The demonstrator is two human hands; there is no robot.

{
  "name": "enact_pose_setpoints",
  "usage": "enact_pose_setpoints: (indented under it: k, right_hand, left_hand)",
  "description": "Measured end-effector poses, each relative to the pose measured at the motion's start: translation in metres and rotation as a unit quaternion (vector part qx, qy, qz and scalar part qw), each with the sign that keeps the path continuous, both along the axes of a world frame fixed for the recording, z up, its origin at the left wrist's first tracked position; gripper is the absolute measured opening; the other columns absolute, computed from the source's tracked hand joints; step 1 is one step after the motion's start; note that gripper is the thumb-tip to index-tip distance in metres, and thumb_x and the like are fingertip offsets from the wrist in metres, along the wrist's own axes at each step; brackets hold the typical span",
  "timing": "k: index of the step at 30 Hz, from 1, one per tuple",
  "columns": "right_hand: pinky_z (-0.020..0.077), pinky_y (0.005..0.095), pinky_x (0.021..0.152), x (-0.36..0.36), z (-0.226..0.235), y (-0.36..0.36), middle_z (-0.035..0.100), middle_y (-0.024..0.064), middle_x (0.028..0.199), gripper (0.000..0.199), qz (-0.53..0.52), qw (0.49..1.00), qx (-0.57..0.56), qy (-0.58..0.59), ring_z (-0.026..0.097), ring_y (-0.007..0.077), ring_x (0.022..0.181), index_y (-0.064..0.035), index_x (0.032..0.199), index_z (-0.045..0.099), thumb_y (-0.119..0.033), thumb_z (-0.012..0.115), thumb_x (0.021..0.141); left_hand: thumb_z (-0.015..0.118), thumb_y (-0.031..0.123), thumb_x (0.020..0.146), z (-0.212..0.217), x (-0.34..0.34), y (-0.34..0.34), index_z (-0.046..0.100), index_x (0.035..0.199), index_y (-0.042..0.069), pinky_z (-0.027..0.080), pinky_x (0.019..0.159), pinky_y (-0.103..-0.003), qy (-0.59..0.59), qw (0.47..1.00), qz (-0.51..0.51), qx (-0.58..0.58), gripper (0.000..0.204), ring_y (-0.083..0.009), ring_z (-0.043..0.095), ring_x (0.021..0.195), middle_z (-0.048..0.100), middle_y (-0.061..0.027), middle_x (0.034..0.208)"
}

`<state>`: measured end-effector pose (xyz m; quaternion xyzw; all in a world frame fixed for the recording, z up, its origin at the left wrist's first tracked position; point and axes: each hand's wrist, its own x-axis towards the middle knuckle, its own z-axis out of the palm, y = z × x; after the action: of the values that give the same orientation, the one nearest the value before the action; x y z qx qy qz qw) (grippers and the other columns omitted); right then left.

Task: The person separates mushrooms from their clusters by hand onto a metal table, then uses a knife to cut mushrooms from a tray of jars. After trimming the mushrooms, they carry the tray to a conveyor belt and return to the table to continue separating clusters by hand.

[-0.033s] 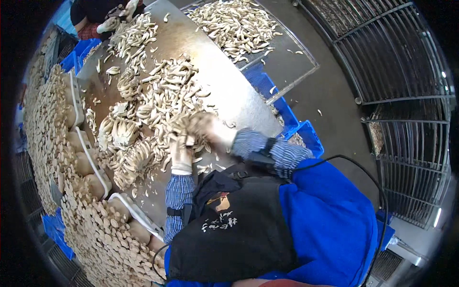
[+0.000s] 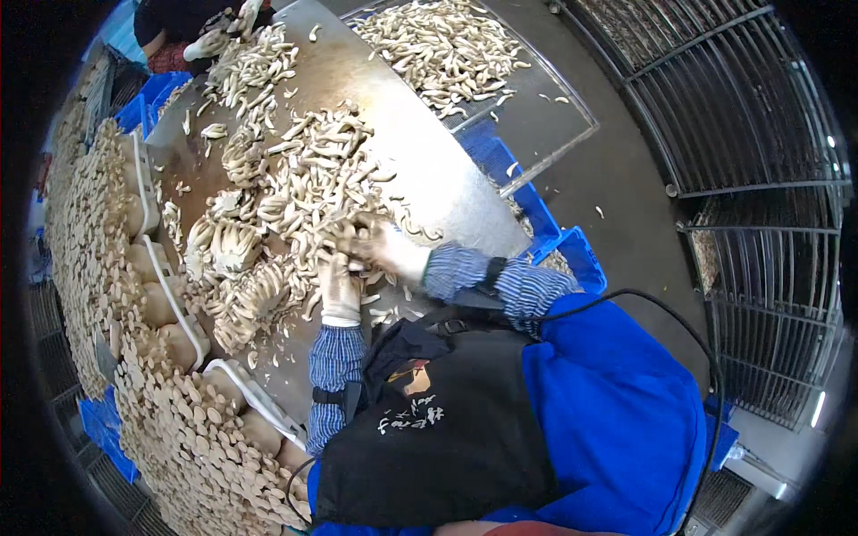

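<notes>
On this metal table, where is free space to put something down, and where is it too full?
Bare metal table runs as a strip between the middle mushroom pile and the far pile. It is crowded around the left hand and right hand, and along the left edge, where mushroom clusters stand packed.

Pale cream mushrooms (image 2: 313, 188) cover the dull grey metal counter (image 2: 429, 170). Both hands wear off-white gloves, the left hand (image 2: 340, 286) and the right hand (image 2: 384, 248) alike. The sleeves (image 2: 335, 357) are striped blue and white. The apron (image 2: 447, 447) is black with a white and orange motif, over bright blue clothing (image 2: 617, 402). The crates (image 2: 500, 152) are bright blue. The floor (image 2: 617, 205) is dark grey.
</notes>
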<state>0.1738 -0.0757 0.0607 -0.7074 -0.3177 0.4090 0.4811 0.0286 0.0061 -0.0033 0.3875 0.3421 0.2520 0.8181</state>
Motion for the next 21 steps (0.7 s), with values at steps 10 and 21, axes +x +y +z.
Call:
enact_pose_setpoints:
  k: [10,21]
  right_hand:
    - [0.0480,0.0310,0.065,0.001,-0.048,0.052,0.060,0.0080,0.075,0.043,0.128,0.991,0.032,0.021,0.058,0.0135,0.068,0.0005,0.128,0.050,-0.017,0.062,0.090]
    - [0.0395,0.0393,0.110,0.005,-0.037,0.045,0.049,0.0254,0.136,0.064,0.033,0.977,-0.038,0.209,0.054,0.0283,0.121,0.0036,0.142,0.036,-0.013,0.066,0.088]
  left_hand:
    - [0.068,0.019,0.089,0.058,-0.017,0.038,0.060,0.118,0.004,0.057,0.077,-0.031,0.008,0.999,0.048,0.009,0.034,-0.0156,0.066,0.094,0.067,-0.0088,0.105]
    - [0.068,0.019,0.090,0.030,-0.016,0.031,0.055,0.114,0.008,0.052,0.066,-0.024,0.132,0.984,-0.030,0.117,0.029,-0.0103,0.057,0.076,0.060,0.0004,0.091]
